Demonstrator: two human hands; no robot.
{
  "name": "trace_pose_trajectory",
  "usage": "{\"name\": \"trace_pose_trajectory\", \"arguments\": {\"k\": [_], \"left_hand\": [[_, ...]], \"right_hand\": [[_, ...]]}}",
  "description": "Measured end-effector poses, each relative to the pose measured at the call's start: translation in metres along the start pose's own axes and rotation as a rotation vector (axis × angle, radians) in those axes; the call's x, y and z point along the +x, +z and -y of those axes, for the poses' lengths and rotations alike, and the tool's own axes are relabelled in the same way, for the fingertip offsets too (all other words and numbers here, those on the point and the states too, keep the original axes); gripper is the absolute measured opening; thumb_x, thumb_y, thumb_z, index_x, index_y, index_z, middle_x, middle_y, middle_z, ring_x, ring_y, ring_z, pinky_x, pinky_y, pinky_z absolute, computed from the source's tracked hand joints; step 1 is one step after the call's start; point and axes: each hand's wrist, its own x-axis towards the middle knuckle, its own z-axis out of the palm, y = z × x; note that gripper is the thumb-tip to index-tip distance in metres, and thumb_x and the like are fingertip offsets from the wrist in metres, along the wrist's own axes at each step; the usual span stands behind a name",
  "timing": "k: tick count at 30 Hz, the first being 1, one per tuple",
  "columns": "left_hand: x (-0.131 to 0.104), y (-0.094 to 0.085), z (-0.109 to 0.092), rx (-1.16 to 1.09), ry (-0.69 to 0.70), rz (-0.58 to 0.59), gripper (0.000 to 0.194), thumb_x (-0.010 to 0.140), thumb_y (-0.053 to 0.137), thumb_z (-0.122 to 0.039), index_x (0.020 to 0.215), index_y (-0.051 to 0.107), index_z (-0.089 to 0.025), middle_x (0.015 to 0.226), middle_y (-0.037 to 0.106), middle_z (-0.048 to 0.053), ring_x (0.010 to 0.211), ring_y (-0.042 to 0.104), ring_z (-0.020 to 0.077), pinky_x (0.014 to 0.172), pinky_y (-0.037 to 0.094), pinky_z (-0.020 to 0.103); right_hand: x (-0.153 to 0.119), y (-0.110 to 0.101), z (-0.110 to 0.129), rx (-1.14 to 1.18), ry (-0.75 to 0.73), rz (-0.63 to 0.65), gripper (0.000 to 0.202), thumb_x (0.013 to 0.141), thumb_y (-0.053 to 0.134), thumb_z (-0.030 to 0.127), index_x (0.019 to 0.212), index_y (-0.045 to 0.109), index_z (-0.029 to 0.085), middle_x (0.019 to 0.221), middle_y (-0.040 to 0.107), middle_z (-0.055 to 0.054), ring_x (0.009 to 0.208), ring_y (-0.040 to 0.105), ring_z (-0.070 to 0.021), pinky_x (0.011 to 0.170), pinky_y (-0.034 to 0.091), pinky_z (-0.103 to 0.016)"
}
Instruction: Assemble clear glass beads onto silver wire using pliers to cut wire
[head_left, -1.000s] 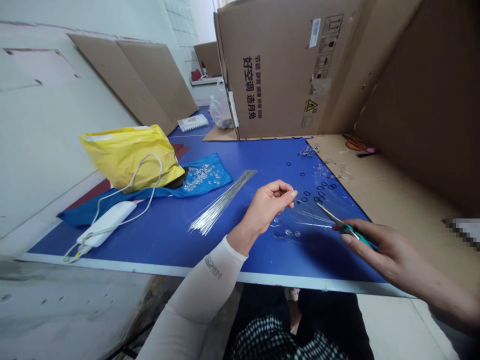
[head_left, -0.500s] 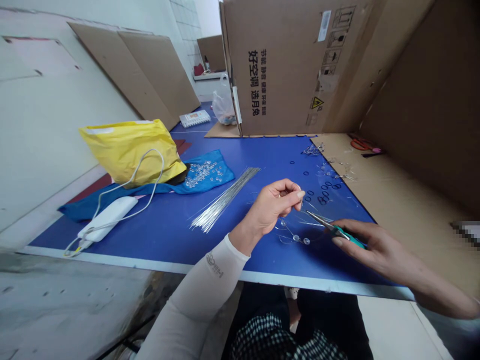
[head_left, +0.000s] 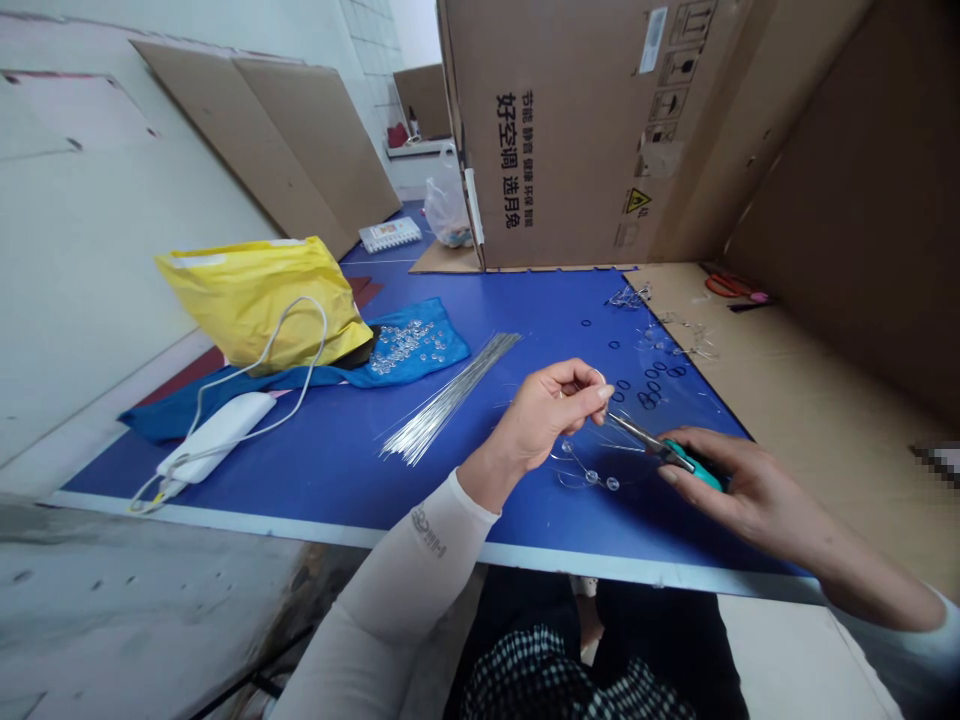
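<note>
Green-handled pliers (head_left: 679,457) are held in the grip of the right hand (head_left: 754,490), tips just beside the left hand (head_left: 551,410), whose grip is closed on a thin wire (head_left: 599,375). Clear beads (head_left: 592,478) show below, against the blue table (head_left: 540,300); whether suspended, undetermined.

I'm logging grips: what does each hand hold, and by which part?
Right hand: pliers, by the green handles. Left hand: apparently thin wire, pinched; which part is unclear.

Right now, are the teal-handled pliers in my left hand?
No, the right hand grips the teal-handled pliers, their tip pointing toward the left hand.
</note>
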Motion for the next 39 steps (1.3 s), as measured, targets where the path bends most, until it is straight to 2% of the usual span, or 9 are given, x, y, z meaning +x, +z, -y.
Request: {"name": "trace_pose_trajectory", "arguments": {"k": [7, 18, 27, 39], "left_hand": [[-0.0016, 0.0013, -0.0012, 0.055, 0.006, -0.024, 0.017, 0.081, 0.07, -0.027, 0.078, 0.057, -0.018, 0.064, 0.057, -0.003, 0.052, 0.043, 0.0042, 0.046, 0.022, 0.019], [-0.0009, 0.0, 0.0016, 0.095, 0.041, -0.017, 0.02, 0.08, 0.072, -0.031, 0.078, 0.057, -0.018, 0.063, 0.057, -0.004, 0.052, 0.042, 0.0045, 0.046, 0.023, 0.02], [-0.001, 0.0003, 0.0009, 0.111, 0.05, -0.008, 0.029, 0.077, 0.076, -0.039, 0.079, 0.057, -0.018, 0.062, 0.057, -0.004, 0.052, 0.039, 0.0045, 0.047, 0.025, 0.02], [-0.0015, 0.0002, 0.0021, 0.147, 0.038, -0.023, 0.031, 0.076, 0.078, -0.041, 0.08, 0.058, -0.018, 0.065, 0.057, -0.004, 0.055, 0.043, 0.0051, 0.049, 0.027, 0.021]], "right_hand": [[-0.0033, -0.0025, -0.0014, -0.047, -0.016, -0.011, 0.021, 0.096, 0.056, 0.042, 0.102, 0.064, 0.023, 0.09, 0.07, -0.003, 0.072, 0.064, -0.0159, 0.066, 0.05, -0.029], [-0.0037, -0.0025, -0.0032, -0.068, -0.038, -0.013, 0.02, 0.097, 0.056, 0.04, 0.105, 0.063, 0.023, 0.091, 0.069, -0.004, 0.076, 0.065, -0.0176, 0.068, 0.051, -0.03], [-0.0051, -0.0028, -0.0021, -0.055, 0.005, -0.013, 0.022, 0.097, 0.055, 0.041, 0.104, 0.064, 0.023, 0.091, 0.07, -0.004, 0.075, 0.066, -0.018, 0.067, 0.051, -0.031], [-0.0032, -0.0046, 0.0022, -0.069, 0.013, -0.02, 0.023, 0.095, 0.056, 0.042, 0.097, 0.066, 0.022, 0.086, 0.072, -0.004, 0.069, 0.065, -0.0177, 0.063, 0.052, -0.031]]}}
